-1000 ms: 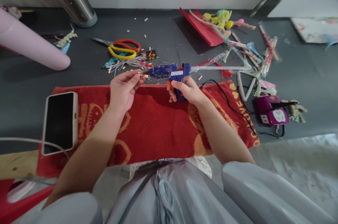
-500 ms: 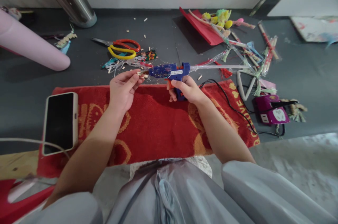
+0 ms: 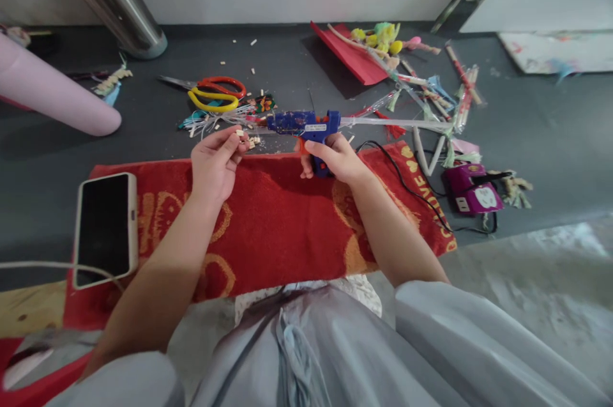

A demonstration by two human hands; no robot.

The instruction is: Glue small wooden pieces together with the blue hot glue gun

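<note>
Blue plastic with an orange trigger, the hot glue gun [image 3: 306, 126] sits in my right hand [image 3: 335, 161] just above the centre of the frame, my fingers [image 3: 320, 147] wrapped tight around its grip while its nozzle points left and a clear glue stick [image 3: 397, 122] juts out of its back toward the right. My left hand [image 3: 213, 161] is just left of the nozzle, thumb and forefinger pinched narrow on a small pale wooden piece [image 3: 239, 133] held close to the tip; whether it touches the tip I cannot tell. Both hands hover over the upper edge of a red towel [image 3: 268, 222] with orange patterns that lies across the dark grey floor [image 3: 57, 151]. On the towel's left end rests a phone [image 3: 103, 228], screen dark, with a white cable [image 3: 43, 264] running off to the left edge. Behind my left hand lie red and yellow scissors [image 3: 218, 92] beside a litter of thin strands and wood bits [image 3: 220, 116]. A black cord [image 3: 407, 186] crosses the towel's right end toward a purple power socket [image 3: 472, 193] at the right. Further up right are a red folded card [image 3: 352, 55], pompoms [image 3: 378, 36] and wrapped sticks [image 3: 462, 87]. A pink roll [image 3: 52, 94] lies at the left edge, and a steel post [image 3: 115, 4] stands at the upper left.
</note>
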